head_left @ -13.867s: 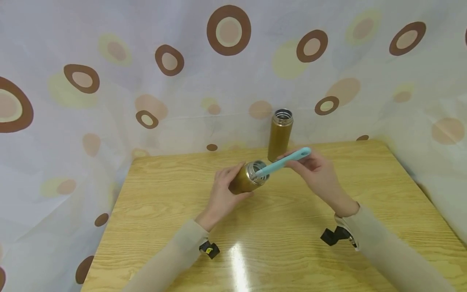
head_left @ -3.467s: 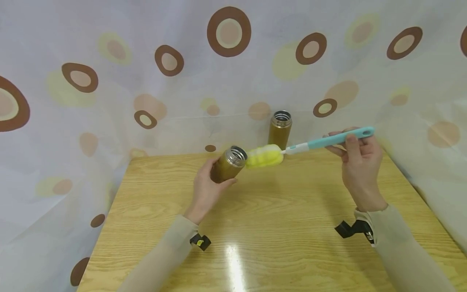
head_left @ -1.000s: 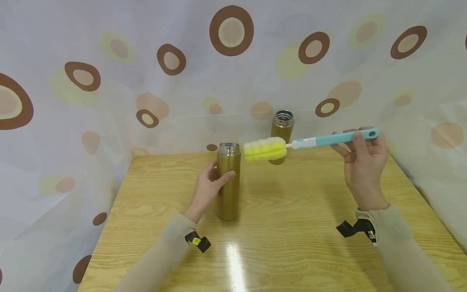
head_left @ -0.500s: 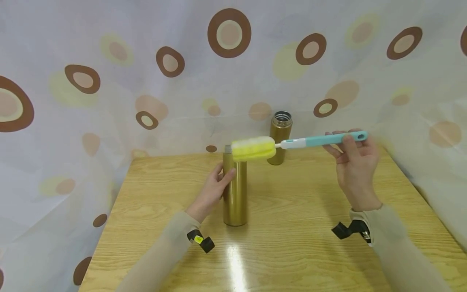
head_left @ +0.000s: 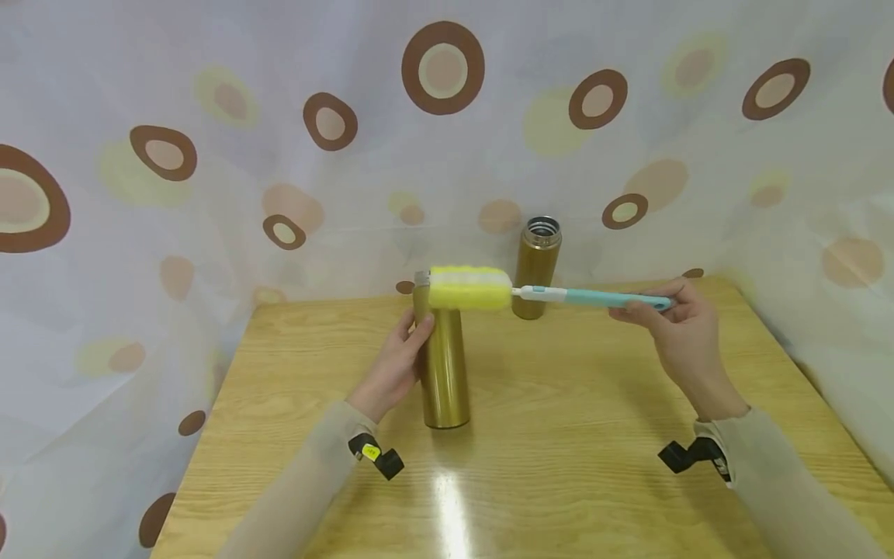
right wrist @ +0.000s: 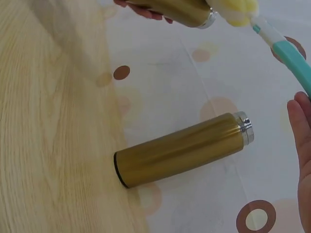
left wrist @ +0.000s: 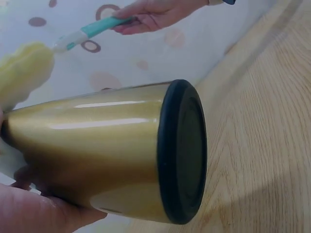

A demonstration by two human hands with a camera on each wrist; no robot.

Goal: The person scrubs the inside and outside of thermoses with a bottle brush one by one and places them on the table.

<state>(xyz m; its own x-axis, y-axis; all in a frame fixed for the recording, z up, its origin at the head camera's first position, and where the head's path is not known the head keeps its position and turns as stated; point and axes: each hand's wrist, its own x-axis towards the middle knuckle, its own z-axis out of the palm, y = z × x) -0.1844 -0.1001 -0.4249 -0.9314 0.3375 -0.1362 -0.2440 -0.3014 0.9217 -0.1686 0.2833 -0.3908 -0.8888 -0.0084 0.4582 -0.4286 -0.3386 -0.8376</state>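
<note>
I see the left hand [head_left: 391, 371] wrapped round the near bottle [head_left: 445, 373], tilted and lifted off the table [head_left: 559, 466]; a firm hold matters here. The right hand [head_left: 687, 339] pinches the brush [head_left: 601, 298] at its handle end, so I'd align it gently with the neck [head_left: 422, 278]. The sponge head [head_left: 469, 289] hides the bottle's mouth; perhaps they touch, I can't tell. The far bottle [head_left: 538, 260] stands upright, partly behind the brush.

Head view: pale sheet backdrop [head_left: 489, 167] from 9 through 12 to 3 o'clock; printed brown rings [head_left: 443, 67], one bold at 12; faint peach and yellow blots [head_left: 555, 120]. Light wood-grain tabletop [head_left: 559, 481] below; white glare streak [head_left: 454, 516] at 6 o'clock.
</note>
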